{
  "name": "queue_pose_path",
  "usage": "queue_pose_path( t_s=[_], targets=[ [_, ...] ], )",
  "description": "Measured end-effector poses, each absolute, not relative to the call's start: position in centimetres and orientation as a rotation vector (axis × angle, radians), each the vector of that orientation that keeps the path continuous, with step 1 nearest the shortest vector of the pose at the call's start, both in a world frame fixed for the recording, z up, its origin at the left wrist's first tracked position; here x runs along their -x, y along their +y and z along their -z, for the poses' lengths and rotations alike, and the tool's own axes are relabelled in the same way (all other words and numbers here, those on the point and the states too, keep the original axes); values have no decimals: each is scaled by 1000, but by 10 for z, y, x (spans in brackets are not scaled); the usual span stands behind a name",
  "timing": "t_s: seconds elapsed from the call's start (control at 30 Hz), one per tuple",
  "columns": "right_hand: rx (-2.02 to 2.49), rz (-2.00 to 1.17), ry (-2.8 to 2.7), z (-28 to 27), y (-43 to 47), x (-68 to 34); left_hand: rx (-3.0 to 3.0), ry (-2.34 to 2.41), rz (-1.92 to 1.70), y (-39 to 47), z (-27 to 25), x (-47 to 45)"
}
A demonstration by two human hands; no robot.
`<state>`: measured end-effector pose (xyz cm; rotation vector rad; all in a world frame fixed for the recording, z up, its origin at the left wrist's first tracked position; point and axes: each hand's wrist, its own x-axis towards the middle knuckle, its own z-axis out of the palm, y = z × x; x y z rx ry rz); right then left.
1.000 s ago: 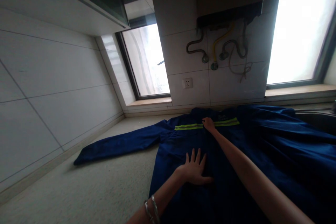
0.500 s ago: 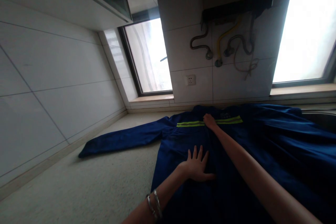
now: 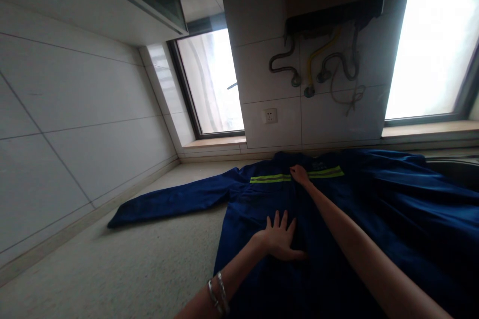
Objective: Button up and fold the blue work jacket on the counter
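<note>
Dark blue cloth work jacket [image 3: 348,194], front side up, is lying spread over the pale, speckled stone bench [image 3: 160,244], filling its middle and right. The collar edge is reaching the rear wall. The fluorescent yellow-green and grey stripe [image 3: 267,179] is crossing the chest in 2 visible lengths.

Right hand [image 3: 299,174]: grip is narrow, fingers curling shut on the jacket's front edge between the 2 stripe lengths; the amount of cloth inside is being hidden by the hand. Forearm is slanting across the jacket to the lower right of view.

Left hand [image 3: 280,240]: grip is wide, palm down, fingers splaying on the jacket below the stripe. 2 silver metal bangles [image 3: 216,293] are circling the wrist.

Edges and room: the long blue sleeve [image 3: 172,204] is stretching leftward, its cuff ending near the white tiled side wall [image 3: 75,159] but staying apart from it. Bare bench is showing as a wide area below the sleeve, up to the jacket's side edge, and as a narrow strip above it. On the right, bunched folds are running beside the dark, rounded basin [image 3: 454,172]; the cloth is covering part of its rim.
</note>
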<state>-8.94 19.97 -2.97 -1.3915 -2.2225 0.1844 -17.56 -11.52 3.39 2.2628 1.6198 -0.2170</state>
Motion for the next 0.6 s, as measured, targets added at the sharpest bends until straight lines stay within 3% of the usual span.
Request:
queue_pose_path(
  t_s=[0.23,0.4,0.6],
  targets=[
    [1331,-367,-2031,35,172,77,-2228,1722,80,-77,-62,180],
    [1261,-464,-1942,40,147,74,-2104,2263,-370,7,-41,184],
    [1223,-522,-1874,37,132,69,-2028,2419,-457,44,-11,168]
  ],
)
